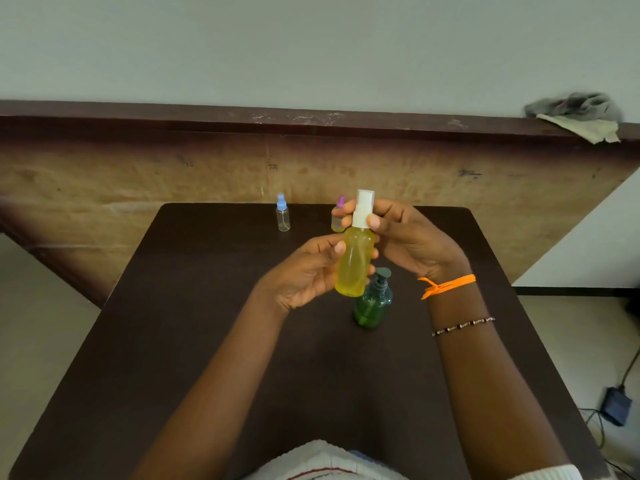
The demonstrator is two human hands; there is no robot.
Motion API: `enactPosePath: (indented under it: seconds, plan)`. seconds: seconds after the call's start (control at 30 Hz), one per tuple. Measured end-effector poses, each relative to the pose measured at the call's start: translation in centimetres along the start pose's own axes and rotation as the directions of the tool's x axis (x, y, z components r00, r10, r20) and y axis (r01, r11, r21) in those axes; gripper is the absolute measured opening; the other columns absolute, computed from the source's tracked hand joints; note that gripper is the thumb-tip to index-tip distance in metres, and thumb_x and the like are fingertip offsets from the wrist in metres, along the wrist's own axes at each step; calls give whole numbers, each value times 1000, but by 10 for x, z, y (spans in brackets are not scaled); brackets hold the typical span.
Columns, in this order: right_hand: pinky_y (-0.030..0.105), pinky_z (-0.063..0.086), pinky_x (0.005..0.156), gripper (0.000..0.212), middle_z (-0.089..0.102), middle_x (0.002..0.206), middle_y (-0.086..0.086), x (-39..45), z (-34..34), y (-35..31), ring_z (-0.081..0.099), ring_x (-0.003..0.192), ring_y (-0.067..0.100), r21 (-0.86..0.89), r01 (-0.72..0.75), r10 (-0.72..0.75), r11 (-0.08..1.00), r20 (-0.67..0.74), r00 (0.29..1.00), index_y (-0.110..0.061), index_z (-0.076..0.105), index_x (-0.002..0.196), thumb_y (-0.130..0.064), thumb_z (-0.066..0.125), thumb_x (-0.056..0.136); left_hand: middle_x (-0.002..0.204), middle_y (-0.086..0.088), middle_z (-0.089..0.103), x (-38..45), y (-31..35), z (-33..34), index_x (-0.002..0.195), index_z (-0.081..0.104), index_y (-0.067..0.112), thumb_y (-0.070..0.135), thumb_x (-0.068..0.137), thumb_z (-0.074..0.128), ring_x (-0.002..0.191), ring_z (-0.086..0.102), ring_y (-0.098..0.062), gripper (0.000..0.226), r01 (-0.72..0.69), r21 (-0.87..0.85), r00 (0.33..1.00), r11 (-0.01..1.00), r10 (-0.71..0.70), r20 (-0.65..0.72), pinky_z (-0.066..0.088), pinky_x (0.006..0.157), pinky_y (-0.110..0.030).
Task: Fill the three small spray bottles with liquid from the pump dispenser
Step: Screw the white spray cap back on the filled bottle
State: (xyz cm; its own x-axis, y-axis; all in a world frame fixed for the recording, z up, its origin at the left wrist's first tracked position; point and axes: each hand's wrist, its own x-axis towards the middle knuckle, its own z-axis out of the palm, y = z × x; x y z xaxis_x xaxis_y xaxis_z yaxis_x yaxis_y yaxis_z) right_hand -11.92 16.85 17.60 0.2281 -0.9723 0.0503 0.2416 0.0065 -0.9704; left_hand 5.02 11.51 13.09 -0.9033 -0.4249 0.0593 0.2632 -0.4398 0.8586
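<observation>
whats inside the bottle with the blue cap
The blue-capped spray bottle looks clear, with only its thin dip tube showing; no yellow liquid is visible. Nothing covers it.

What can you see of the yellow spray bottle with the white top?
The yellow translucent plastic spray bottle is held upright above the dark table, full of yellow liquid. Its white spray top is on. The left hand grips the body; the right hand pinches the top.
</observation>
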Motion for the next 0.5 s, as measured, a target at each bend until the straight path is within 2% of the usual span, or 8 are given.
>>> enactPosePath:
  seconds: [0.1,0.17,0.27,0.37,0.43,0.5]
  plan:
    - [19,49,55,49,75,92,2,3,4,12,59,71,16,-19,4,-7,1000,-156,988,-13,71,103,-40,80,64,101,-5,70,0,-7,-1,107,66,9,37,72,70,90,68,-18,45,-60,7,992,998,61,-114,56,76,-30]
    - [20,50,61,44,76,88,0,2,6,15,66,77,11,-61,-3,-13,998,-249,968,-12,69,102,-34,75,65,97,-3,71,-1,-9,1,108,63,8,30,76,67,88,68,-16,40,-89,47,975,995,97,-201,55,74,-28]
    - [19,53,75,24,76,81,-2,1,11,18,70,81,6,-107,22,-63,994,-404,913,-7,68,104,-10,68,80,99,-1,67,6,-14,11,114,57,9,9,90,54,93,63,-9,24,-104,265,919,959,195,-343,52,77,-23]
    - [18,56,79,30,74,92,9,5,16,24,70,86,13,-170,21,-115,985,-569,814,4,66,113,1,69,83,99,2,65,15,-22,21,115,58,16,6,92,50,90,61,0,26,-108,443,844,890,318,-433,48,75,-17]
    - [17,55,78,33,72,97,14,7,17,23,68,86,15,-211,-8,-123,978,-601,790,6,64,115,0,69,83,100,3,64,17,-23,22,116,57,17,8,93,49,90,60,0,26,-94,468,847,879,317,-427,48,75,-16]
    - [15,54,72,30,73,91,5,6,12,15,68,81,10,-213,-31,-89,977,-531,843,2,65,114,-6,68,85,103,0,63,16,-15,19,121,54,12,10,94,46,93,61,-4,28,-63,389,900,919,221,-376,50,77,-18]
